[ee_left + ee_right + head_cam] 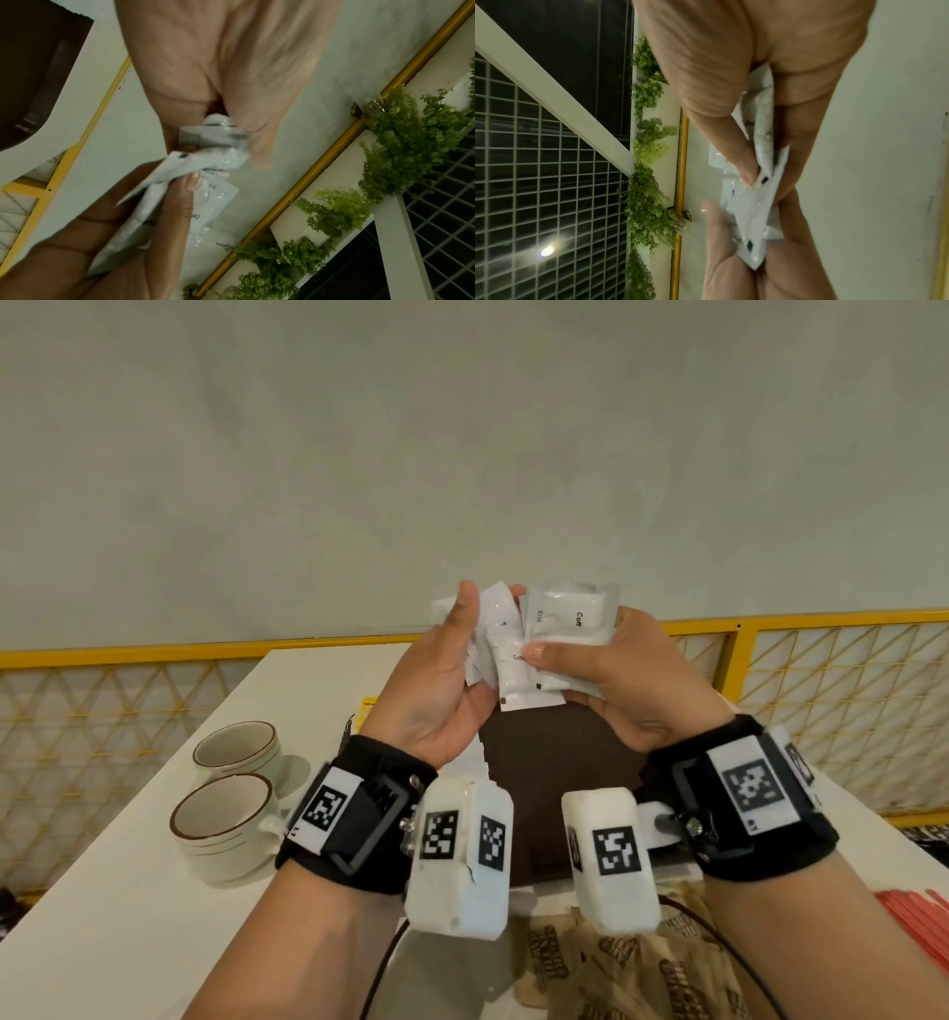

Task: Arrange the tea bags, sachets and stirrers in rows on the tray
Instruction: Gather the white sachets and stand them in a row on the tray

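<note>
Both hands are raised above the far part of the dark brown rectangular tray [554, 762], which lies on the white tabletop [128, 906], and they share a bunch of white plastic sachets [565, 629] with dark print. The left hand [441, 680] curls its thumb and fingers round one clump, and the right hand [616, 680] pinches the other with its thumb across the fronts; the two clumps overlap in the middle. No sachet is seen lying on the tray.

The step in hand appears to be sorting the bunch before laying it out. It would go best if one hand kept the stack squared while the other drew off a single sachet by its sealed edge, since the slick packets look likely to slide and fall together.

The wrists and their white camera housings cover the tray's near edge and much of its surface, so what already lies there cannot be told. The thin red stirrers [919, 916] are cut off at the tabletop's near right corner. A yellow packet [371, 706], perhaps a tea bag, barely shows behind the left hand. Two cream ceramic cups [231, 793] stand towards the left edge. Both wrist views are blurred, and the sachets' lettering is unreadable there.
</note>
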Demonstrator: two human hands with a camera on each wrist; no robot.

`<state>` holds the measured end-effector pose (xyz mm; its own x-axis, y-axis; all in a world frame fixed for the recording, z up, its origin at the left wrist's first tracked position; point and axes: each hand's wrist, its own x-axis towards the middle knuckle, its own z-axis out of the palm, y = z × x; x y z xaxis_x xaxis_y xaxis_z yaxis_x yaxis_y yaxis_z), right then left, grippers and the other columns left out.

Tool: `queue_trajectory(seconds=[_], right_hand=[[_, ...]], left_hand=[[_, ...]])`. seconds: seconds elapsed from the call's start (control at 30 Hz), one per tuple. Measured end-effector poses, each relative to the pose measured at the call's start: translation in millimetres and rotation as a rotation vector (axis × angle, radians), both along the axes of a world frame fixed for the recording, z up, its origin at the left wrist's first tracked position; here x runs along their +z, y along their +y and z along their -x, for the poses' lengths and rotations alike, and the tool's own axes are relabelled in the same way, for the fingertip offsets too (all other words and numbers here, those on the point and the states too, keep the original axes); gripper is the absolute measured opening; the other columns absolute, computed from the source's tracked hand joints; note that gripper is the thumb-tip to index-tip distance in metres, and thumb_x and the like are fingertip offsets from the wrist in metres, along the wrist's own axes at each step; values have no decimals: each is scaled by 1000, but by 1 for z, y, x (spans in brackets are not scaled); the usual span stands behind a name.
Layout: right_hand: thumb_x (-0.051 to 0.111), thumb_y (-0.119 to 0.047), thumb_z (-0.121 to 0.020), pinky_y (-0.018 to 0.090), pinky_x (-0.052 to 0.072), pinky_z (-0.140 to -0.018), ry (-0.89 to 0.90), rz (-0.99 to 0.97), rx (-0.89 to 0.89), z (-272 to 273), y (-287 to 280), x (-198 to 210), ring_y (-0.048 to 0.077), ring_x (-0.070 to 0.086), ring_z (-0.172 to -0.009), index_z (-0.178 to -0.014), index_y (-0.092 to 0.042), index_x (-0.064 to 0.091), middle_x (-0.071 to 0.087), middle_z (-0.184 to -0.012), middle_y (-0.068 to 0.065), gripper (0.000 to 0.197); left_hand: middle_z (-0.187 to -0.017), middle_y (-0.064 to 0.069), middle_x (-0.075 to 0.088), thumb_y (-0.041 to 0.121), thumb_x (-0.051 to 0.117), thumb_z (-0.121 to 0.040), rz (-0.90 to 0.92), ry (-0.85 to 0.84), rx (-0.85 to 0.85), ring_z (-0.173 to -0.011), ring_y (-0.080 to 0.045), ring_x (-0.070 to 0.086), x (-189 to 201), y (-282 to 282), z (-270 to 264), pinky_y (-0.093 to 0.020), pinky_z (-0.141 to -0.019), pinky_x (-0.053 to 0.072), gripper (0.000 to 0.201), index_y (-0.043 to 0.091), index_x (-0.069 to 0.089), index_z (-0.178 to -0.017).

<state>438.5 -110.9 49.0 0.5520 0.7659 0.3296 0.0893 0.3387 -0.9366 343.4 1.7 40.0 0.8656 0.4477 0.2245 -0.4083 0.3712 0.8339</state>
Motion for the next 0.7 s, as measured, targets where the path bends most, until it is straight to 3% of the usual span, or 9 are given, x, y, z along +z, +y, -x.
queue_trajectory(seconds=[0.1, 0.17, 0.3, 0.37, 0.47, 0.57, 0.63, 0.7], right_hand=[[66, 8, -80, 38, 59, -77, -34, 14, -40, -4, -4, 3, 26, 71, -91, -103, -8, 67, 73, -100, 13, 28], [68, 6, -79, 39, 58, -80, -19, -18, -135, -13, -11, 8, 29, 70, -95, -108, -4, 64, 72, -101, 14, 31], [69, 6, -77, 35, 59, -77, 3, -85, -185, -24, -24, 13, 24, 71, -91, -105, -9, 64, 73, -93, 7, 32], [69, 7, -75, 33, 60, -75, -6, -80, -157, -22, -25, 13, 23, 71, -89, -105, -8, 63, 72, -93, 7, 34], [69, 8, -75, 37, 60, -74, -10, -81, -134, -18, -21, 12, 24, 71, -85, -108, -5, 63, 71, -94, 11, 36], [69, 10, -76, 32, 59, -66, -74, -81, -141, -12, -16, 9, 20, 71, -79, -109, -4, 64, 72, -91, 12, 36], [70, 9, -77, 22, 54, -59, -124, -54, -128, -8, -12, 6, 15, 70, -75, -107, -8, 64, 72, -89, 10, 35], [69, 5, -79, 26, 57, -62, -129, -19, -108, -6, -9, 3, 19, 71, -82, -103, -13, 65, 72, -95, 12, 31]], left_hand=[[-117, -18, 66, 22, 39, -99, 32, -40, 59, -108, -28, 63, 1, 4, 1, -39, -95, 51, 35, -1, 55, -120], [-106, -14, 70, 21, 36, -101, 37, -53, 60, -99, -25, 67, 0, 8, 2, -39, -91, 52, 31, 1, 57, -113], [-92, -14, 69, 23, 40, -100, 42, -73, 55, -104, -34, 66, 2, 8, 6, -49, -91, 52, 31, 0, 57, -114], [-79, -9, 63, 28, 45, -98, 26, -53, 69, -84, -25, 69, 3, 6, 6, -40, -78, 58, 31, 2, 58, -111], [-73, -2, 54, 33, 57, -89, -73, 22, 101, -60, -11, 50, 3, 3, 5, -23, -60, 49, 27, 8, 61, -100], [-74, -2, 58, 26, 67, -80, -232, 49, 156, -63, -12, 51, 0, -2, 5, -24, -63, 47, 21, 7, 63, -89], [-90, -13, 67, 20, 72, -75, -318, 54, 173, -81, -23, 65, -2, -4, 5, -35, -79, 52, 37, -5, 64, -100], [-105, -17, 70, 9, 69, -80, -337, 70, 168, -99, -28, 68, -4, -4, 4, -40, -90, 53, 33, -5, 64, -110]])
